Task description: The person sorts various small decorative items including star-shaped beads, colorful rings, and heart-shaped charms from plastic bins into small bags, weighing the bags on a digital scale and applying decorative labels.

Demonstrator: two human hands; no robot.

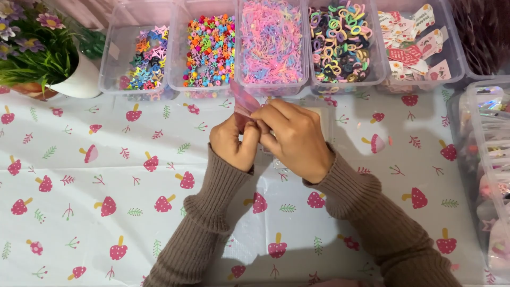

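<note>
Near the table's [79, 212] far edge, our left hand [234, 143] and right hand [297, 139] pinch a small pink packet [241, 101]; whether it is filled, we cannot tell.

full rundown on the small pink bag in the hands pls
The small pink bag looks like thin, glossy, see-through plastic with a pink tint. It stands roughly upright, tilted a little left, above the mushroom-print tablecloth, just in front of the clear bins. The left hand and right hand pinch its lower part between their fingertips, hiding that end. Only the upper part shows; any contents cannot be made out.
</note>
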